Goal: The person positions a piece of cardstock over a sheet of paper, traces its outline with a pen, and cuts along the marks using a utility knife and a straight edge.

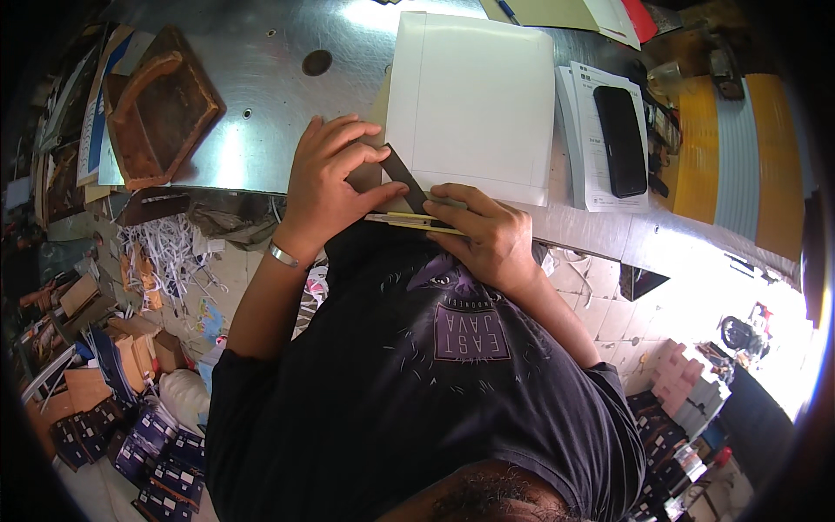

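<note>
A dark, narrow flat strip (pixel 403 177) slants across the lower left corner of a white sheet (pixel 474 104). My left hand (pixel 335 178) grips its upper part, thumb on one edge and fingers on the other. The fingertips of my right hand (pixel 484 228) close on its lower end. A slim yellow-edged tool (pixel 409 219) lies along the table's near edge, passing between the index finger and thumb of my right hand; its exact kind is hard to make out. Tan board shows from beneath the white sheet's left side.
Right of the sheet, a black phone (pixel 619 139) rests on printed papers (pixel 593 196). A brown angular tray (pixel 165 113) stands on the left of the metal table (pixel 261 96). Yellow and grey corrugated panels (pixel 696 148) are at far right. Shredded paper (pixel 165 252) hangs below the left edge.
</note>
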Available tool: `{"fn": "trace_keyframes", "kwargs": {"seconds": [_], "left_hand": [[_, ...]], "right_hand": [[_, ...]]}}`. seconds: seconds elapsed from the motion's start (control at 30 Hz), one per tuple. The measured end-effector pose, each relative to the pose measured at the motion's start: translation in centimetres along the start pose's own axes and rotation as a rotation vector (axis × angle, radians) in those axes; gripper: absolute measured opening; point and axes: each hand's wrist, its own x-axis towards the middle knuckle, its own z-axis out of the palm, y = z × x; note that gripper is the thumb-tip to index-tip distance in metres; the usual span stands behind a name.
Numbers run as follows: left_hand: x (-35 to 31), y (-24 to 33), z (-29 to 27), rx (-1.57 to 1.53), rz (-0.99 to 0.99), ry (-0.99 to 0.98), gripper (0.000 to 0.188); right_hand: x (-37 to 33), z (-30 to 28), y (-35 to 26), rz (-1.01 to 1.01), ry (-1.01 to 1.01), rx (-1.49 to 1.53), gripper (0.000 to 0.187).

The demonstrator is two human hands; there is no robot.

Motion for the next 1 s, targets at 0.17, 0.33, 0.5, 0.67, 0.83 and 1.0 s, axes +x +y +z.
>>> {"fn": "trace_keyframes", "kwargs": {"seconds": [0.17,0.33,0.5,0.67,0.83,1.0], "left_hand": [[0.2,0.0,-0.1,-0.021,0.007,0.004,0.042],[0.3,0.0,-0.1,-0.014,0.015,0.01,0.042],[0.5,0.0,-0.2,-0.033,0.024,0.021,0.044],[0.3,0.2,-0.2,0.031,0.014,0.013,0.044],[0.2,0.2,-0.2,0.025,0.017,0.023,0.045],[-0.2,0.5,-0.1,0.06,-0.009,0.046,0.045]], "right_hand": [[-0.1,0.2,0.3,-0.026,0.017,-0.023,0.038],[-0.1,0.2,0.3,-0.039,0.018,-0.005,0.039],[-1.1,-0.5,0.8,0.032,0.066,0.193,0.033],[-2.2,-1.9,0.2,0.235,0.115,0.223,0.026],[-1.6,-2.0,-0.2,0.312,0.218,0.225,0.029],[-0.8,-1.9,-0.3,0.306,0.177,0.174,0.033]]}}
